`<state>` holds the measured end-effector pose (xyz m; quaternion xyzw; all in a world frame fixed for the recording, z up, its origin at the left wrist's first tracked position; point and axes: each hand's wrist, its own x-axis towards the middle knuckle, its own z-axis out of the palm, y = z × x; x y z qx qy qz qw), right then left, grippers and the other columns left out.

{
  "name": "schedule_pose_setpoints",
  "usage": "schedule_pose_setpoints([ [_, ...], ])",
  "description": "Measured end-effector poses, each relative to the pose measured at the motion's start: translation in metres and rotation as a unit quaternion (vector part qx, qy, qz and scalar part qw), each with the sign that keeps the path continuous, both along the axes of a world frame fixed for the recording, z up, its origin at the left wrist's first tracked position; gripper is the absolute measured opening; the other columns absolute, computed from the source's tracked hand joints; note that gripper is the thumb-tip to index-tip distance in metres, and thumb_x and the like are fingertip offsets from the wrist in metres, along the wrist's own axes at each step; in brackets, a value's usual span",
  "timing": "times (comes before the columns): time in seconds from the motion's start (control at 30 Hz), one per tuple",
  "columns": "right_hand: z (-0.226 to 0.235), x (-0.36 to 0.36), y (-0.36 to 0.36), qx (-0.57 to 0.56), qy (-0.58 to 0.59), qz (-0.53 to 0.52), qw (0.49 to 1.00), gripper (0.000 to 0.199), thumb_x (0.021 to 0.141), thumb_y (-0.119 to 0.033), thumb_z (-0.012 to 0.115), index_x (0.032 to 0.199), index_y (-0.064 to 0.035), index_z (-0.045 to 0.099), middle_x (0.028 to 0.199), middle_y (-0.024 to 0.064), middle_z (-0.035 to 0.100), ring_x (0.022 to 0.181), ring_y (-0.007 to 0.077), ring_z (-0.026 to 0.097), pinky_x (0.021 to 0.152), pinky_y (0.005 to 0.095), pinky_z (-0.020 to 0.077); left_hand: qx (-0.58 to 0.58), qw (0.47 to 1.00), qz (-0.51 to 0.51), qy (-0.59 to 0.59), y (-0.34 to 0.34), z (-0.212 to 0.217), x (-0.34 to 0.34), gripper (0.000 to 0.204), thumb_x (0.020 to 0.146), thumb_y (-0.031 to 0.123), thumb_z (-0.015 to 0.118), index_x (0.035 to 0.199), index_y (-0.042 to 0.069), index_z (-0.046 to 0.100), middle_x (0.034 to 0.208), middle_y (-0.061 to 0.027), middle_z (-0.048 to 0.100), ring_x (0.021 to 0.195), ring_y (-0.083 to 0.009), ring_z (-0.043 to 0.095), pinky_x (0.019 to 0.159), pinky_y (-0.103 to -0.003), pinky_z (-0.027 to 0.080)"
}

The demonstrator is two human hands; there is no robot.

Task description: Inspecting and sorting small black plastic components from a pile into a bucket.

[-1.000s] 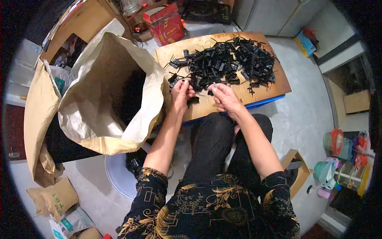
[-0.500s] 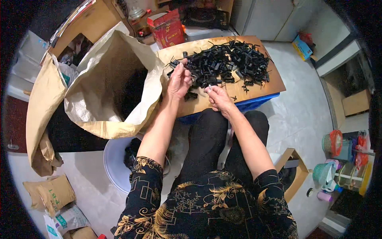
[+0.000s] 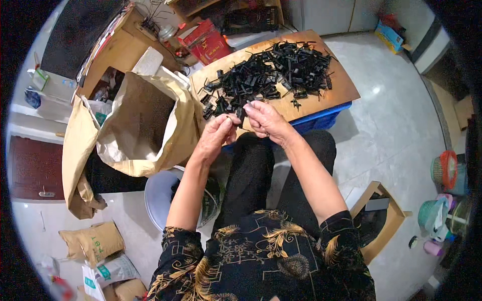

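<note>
A small black plastic part (image 3: 240,117) is between my two hands at the near edge of the board. My left hand (image 3: 217,136) is closed in a pinch on its left side. From the right, my right hand (image 3: 267,120) pinches at its upper end, thumb and fingers pressed together. The fingers cover much of the part, so its full shape is hidden. Just beyond them, a heap of black plastic parts (image 3: 281,70) with thin stems spreads over the brown wooden board (image 3: 334,98).
A large open paper sack (image 3: 183,135) stands left of the board, over a white bucket (image 3: 158,198). Blue crates (image 3: 321,119) support the board. Behind it is a red box (image 3: 206,42). An open cardboard box (image 3: 381,226) lies right of my legs; filled sacks (image 3: 95,243) lie lower left.
My left hand has come back from the heap toward me, and both hands are now close together with a black part between them. The view has shifted slightly.
</note>
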<state>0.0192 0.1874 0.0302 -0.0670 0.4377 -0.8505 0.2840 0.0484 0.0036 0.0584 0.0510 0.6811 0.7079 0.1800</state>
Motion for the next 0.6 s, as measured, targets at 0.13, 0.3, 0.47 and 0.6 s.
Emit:
schedule_pose_setpoints([
  [0.13, -0.002, 0.002, -0.003, 0.005, 0.002, 0.028, 1.000, 0.018, 0.092, -0.027, 0.049, 0.081, -0.0136, 0.044, 0.056, -0.0075, 0.036, 0.040, 0.0000, 0.029, 0.034, 0.0155, 0.0216, -0.014, 0.999, 0.020, -0.040, -0.001, 0.011, 0.012, 0.026, 0.091, 0.034, 0.049, 0.092, 0.009, 0.056, 0.071, -0.0031, 0.058, 0.057, -0.0062, 0.050, 0.051, -0.018, 0.036],
  [0.3, -0.003, 0.007, -0.007, 0.041, 0.055, 0.086, 0.994, 0.016, 0.091, -0.026, 0.051, 0.088, -0.0106, 0.050, 0.057, -0.0076, 0.039, 0.042, -0.0002, 0.029, 0.035, 0.0160, 0.0211, 0.043, 0.996, 0.051, -0.054, 0.003, 0.003, 0.032, 0.020, 0.091, 0.027, 0.050, 0.093, 0.009, 0.056, 0.079, -0.0064, 0.062, 0.061, -0.0084, 0.057, 0.050, -0.017, 0.040],
  [0.47, 0.005, 0.011, -0.003, 0.044, 0.110, 0.091, 0.989, 0.013, 0.090, -0.023, 0.052, 0.087, -0.0104, 0.049, 0.056, -0.0092, 0.036, 0.042, 0.0000, 0.028, 0.037, 0.0170, 0.0199, 0.111, 0.987, 0.098, -0.066, 0.002, -0.009, 0.043, 0.016, 0.090, 0.021, 0.053, 0.099, 0.008, 0.056, 0.082, -0.0079, 0.063, 0.062, -0.0095, 0.059, 0.051, -0.017, 0.044],
  [0.6, 0.011, 0.013, -0.015, 0.078, 0.140, 0.080, 0.984, 0.010, 0.089, -0.018, 0.051, 0.086, -0.0085, 0.051, 0.060, -0.0081, 0.043, 0.048, -0.0006, 0.035, 0.040, 0.0166, 0.0249, 0.108, 0.985, 0.125, -0.052, -0.002, -0.007, 0.047, 0.023, 0.086, 0.016, 0.057, 0.107, 0.008, 0.052, 0.082, -0.0086, 0.063, 0.062, -0.0110, 0.059, 0.050, -0.018, 0.044],
])
